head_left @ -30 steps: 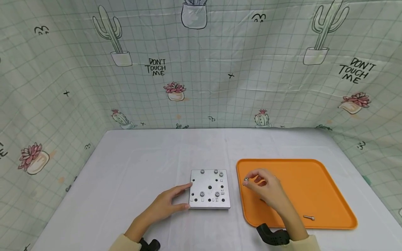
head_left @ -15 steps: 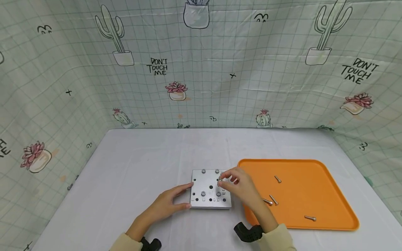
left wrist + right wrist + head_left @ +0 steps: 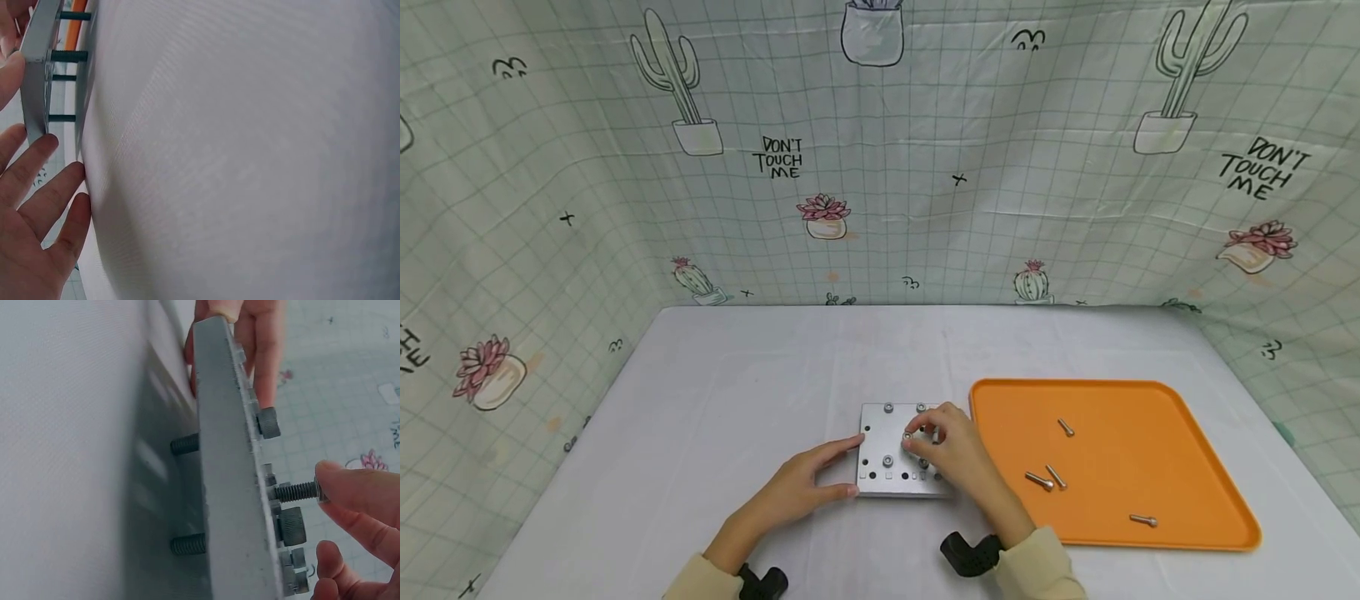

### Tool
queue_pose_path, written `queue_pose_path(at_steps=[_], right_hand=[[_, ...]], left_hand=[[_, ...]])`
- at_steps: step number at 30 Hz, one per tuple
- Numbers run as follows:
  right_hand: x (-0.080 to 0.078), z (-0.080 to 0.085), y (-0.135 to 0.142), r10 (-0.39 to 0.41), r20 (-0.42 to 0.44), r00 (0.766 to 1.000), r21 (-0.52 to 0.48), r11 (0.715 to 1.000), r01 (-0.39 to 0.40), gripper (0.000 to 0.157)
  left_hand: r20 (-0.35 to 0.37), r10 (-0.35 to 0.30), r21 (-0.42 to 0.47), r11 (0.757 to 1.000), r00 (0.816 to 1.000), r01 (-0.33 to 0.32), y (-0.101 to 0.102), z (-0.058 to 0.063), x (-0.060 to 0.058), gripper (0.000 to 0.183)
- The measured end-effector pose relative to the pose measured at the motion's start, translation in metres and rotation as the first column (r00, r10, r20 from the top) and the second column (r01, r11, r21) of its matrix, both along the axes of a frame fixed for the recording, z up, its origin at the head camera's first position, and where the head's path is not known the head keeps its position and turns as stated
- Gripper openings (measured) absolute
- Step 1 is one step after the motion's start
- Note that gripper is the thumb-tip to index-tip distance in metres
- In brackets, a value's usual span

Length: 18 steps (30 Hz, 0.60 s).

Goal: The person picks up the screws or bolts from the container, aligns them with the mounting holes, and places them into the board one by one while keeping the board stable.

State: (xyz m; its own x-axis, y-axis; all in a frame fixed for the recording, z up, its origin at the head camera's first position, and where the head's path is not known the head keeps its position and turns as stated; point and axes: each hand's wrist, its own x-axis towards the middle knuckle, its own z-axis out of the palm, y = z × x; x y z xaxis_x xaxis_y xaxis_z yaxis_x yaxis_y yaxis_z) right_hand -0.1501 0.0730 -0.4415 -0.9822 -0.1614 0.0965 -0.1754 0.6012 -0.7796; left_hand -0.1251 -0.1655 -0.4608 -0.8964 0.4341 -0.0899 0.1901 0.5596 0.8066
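A silver metal plate with several holes lies at the centre of the table, bolts seated in some holes. Threaded ends stick out beneath it in the right wrist view. At its left edge rests my left hand, thumb and forefinger stretched out and touching the plate's side. My right hand is over the plate's right part, pinching a bolt by its head between thumb and forefinger. That bolt's threaded shank points at the plate's top face; whether its tip has entered a hole I cannot tell.
An orange tray is on the right side of the table. Several loose bolts lie on it, one near the front edge. White cloth covers the table, with a patterned curtain behind.
My right hand has moved left from over the tray to the plate, carrying the pinched bolt. The bolts on the tray have come into fuller view. My left hand stays at the plate's edge.
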Motion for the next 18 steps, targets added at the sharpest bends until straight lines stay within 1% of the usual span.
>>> queue_pose_path(at_steps=[9,18], right_hand=[[0.0025,-0.0039,0.0,-0.001,-0.003,1.0,0.08,0.997,0.001,0.007],[0.0035,-0.004,-0.0011,-0.007,-0.008,1.0,0.13,0.991,0.008,0.008]], left_hand=[[-0.004,0.0,0.006,1.0,1.0,0.0,0.0004,0.0,-0.0006,0.063],[-0.006,0.006,0.006,1.0,1.0,-0.006,0.0009,0.0009,0.0,0.063]])
